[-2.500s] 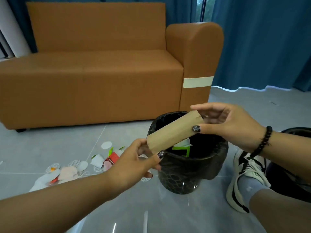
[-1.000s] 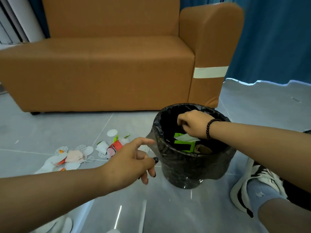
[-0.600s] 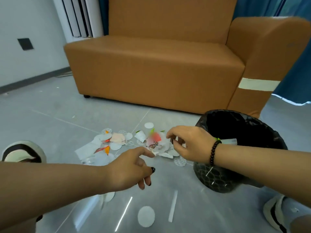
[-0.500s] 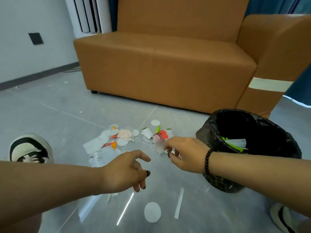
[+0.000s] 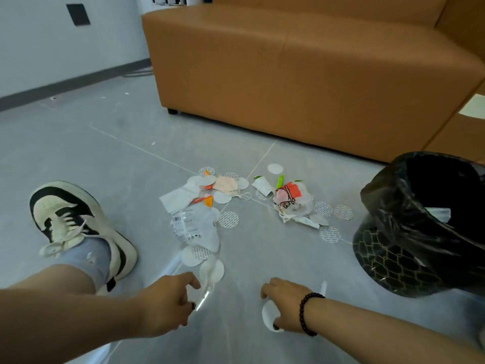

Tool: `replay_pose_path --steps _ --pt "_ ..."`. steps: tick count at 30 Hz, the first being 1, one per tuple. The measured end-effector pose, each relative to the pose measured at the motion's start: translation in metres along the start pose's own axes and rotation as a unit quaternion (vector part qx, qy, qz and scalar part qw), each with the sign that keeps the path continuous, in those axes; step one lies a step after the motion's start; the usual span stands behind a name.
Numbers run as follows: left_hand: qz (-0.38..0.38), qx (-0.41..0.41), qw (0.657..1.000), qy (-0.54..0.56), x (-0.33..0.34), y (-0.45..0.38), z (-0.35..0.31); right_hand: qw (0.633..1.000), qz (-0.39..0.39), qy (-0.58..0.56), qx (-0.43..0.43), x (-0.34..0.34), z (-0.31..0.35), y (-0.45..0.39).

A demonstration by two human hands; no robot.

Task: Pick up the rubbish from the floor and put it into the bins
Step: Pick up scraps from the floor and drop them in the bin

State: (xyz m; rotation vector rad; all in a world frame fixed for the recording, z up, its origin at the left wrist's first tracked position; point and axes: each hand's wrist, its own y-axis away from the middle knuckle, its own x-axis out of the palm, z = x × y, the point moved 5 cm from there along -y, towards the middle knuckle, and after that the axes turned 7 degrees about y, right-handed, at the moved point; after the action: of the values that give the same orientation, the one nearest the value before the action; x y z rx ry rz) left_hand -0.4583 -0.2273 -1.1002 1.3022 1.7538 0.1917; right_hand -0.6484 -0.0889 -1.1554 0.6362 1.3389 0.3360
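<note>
A white paper disc lies on the grey floor under the right hand, whose fingers curl down over its far edge while the thumb tip with its dark nail sits at the near edge; the disc is touched from both sides, though whether it is off the floor cannot be told. A dark bead bracelet circles that wrist. Just beyond the right fingers a thin white strip lies on the floor. To their left the left hand hovers low with its fingers loosely bent and holding nothing; just past those fingertips lie two more white discs. Farther out from both sets of fingers is a clear plastic wrapper with a barcode, then the main scatter of rubbish: patterned round discs, a peach face mask, a white packet and a crumpled red and orange wrapper. To the right of the right fingers stands the bin, lined with a black bag, a white scrap showing inside. Left of the left fingers a foot in a black and cream sneaker rests on the floor. Behind everything stands an orange sofa.
</note>
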Motion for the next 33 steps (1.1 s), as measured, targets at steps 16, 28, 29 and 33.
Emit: replay_pose_path --steps 16,28,29,33 --pt "-0.182 -0.077 0.976 -0.088 0.023 -0.119 0.000 0.997 0.034 -0.044 0.045 0.009 -0.006 -0.026" --pt "-0.154 0.025 0.978 0.137 0.022 -0.133 0.009 0.929 -0.078 -0.355 0.076 0.004 -0.015 -0.028" --pt "-0.154 0.029 0.978 0.136 0.022 -0.133 0.006 0.903 -0.106 -0.407 0.090 -0.001 -0.018 -0.027" --pt "-0.137 0.011 0.989 0.059 0.028 -0.128 0.001 0.820 -0.159 -0.536 0.121 -0.012 -0.028 -0.017"
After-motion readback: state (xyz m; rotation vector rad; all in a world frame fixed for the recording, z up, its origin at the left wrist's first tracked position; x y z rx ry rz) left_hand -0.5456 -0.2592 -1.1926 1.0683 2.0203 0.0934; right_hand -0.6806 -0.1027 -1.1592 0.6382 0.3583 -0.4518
